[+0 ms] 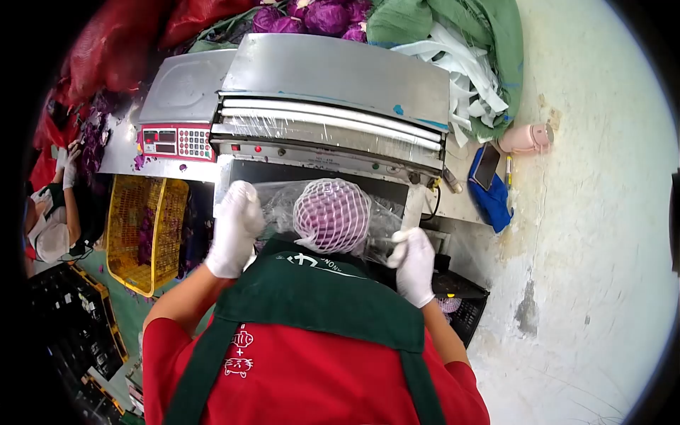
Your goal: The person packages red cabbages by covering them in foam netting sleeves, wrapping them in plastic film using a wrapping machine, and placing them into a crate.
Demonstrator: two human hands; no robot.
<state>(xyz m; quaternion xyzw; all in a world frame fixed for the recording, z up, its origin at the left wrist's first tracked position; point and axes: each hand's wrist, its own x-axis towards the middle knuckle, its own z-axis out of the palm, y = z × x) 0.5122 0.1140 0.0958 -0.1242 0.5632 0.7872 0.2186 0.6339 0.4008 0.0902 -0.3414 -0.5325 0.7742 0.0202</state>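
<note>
A purple cabbage in a white foam net (pixel 331 214) sits at the front of the wrapping machine (pixel 333 78), close against my apron. Clear plastic film (pixel 280 202) spreads out on both sides of it. My left hand (pixel 238 228), in a white glove, is closed on the film's left side. On the other side, my gloved right hand (pixel 414 263) pinches the film's right edge, with thumb and fingers together. Neither hand touches the cabbage itself. The underside of the cabbage is hidden from me.
A scale (pixel 177 142) stands left of the machine, above a yellow crate (pixel 164 234). Loose purple cabbages (pixel 326 15) lie behind. At right are a phone (pixel 486 166), a blue cloth (pixel 489 205) and a pink bottle (pixel 528 139). A co-worker (pixel 53 227) is at far left.
</note>
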